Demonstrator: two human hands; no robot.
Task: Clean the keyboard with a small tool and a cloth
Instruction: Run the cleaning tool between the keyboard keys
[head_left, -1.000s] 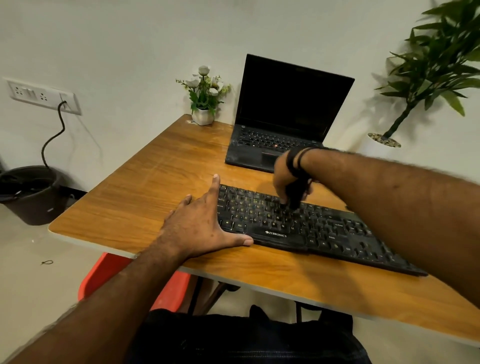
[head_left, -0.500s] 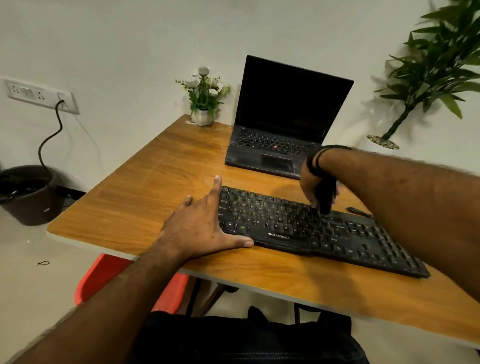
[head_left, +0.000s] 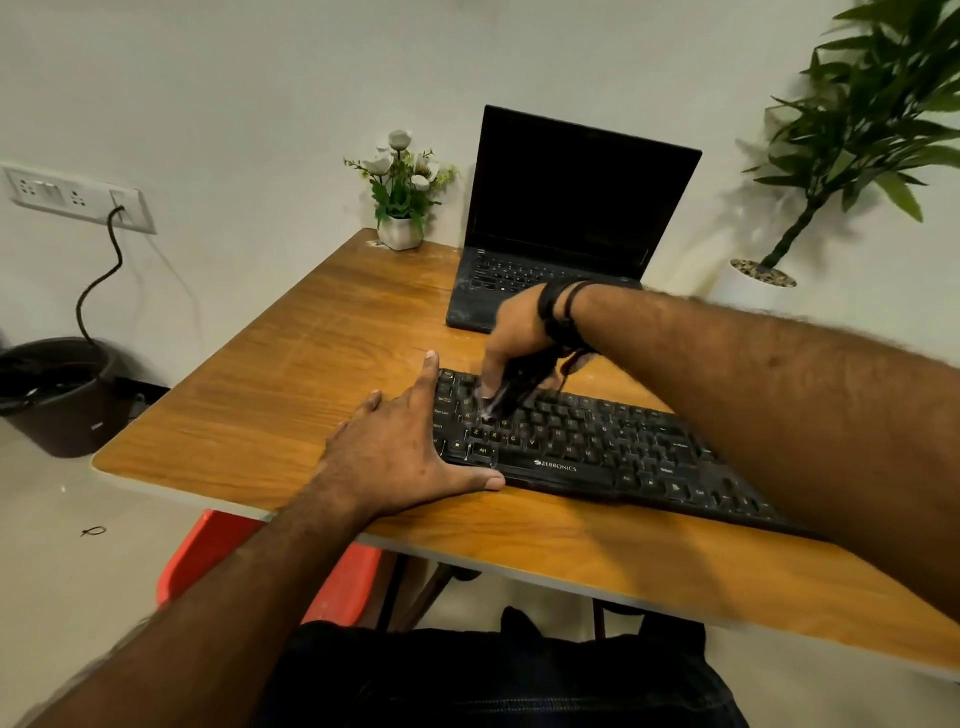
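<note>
Your right hand (head_left: 519, 338) has swung back from the keyboard's middle to its left end, carrying the small tool (head_left: 511, 395) with it. Your left hand (head_left: 400, 447) lies flat with fingers spread, thumb along the keyboard's front edge, bracing the keyboard (head_left: 597, 452), which sits near the front edge of the counter (head_left: 291, 374). The right hand's grip is curled round the dark tool, wrist high, tip down among the left keys. This looks like the brushing step; next, sweep on along the rows. No cloth is visible.
</note>
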